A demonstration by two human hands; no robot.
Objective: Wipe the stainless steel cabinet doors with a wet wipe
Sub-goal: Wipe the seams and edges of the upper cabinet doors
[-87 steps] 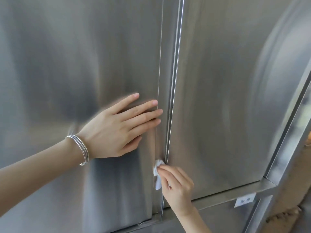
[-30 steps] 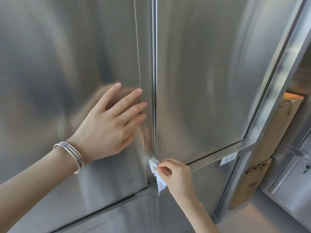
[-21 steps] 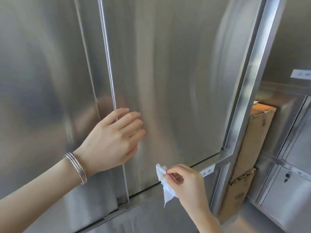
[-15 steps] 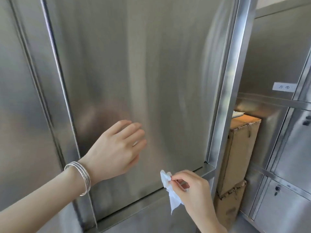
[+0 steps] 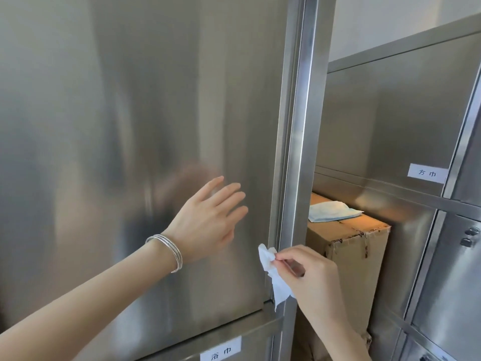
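Down near the bottom right corner of the door (image 5: 156, 113), the right hand (image 5: 316, 282) pinches a small white wipe (image 5: 272, 269) between thumb and first finger, with the other fingers curled in. The wipe sticks out to the left of that hand. Its top bunch sits right at the thin gap where the door's edge meets the post (image 5: 299, 139), and its loose tail hangs down past the door's bottom corner. I cannot tell if the wipe presses on the steel or is just beside it. That edge runs straight up and down, and nearly all of it lies above the wipe, so I think the next rub has to go up along it. The left hand (image 5: 208, 217) is spread wide, fingers straight, holding nothing. It is over the flat front of the door, left of the edge and a bit higher than the wipe. It looks very close to the steel, but I cannot say it touches. The right hand is the nearer one to the edge. Behind the post sits a brown box (image 5: 348, 246), close to the right hand.
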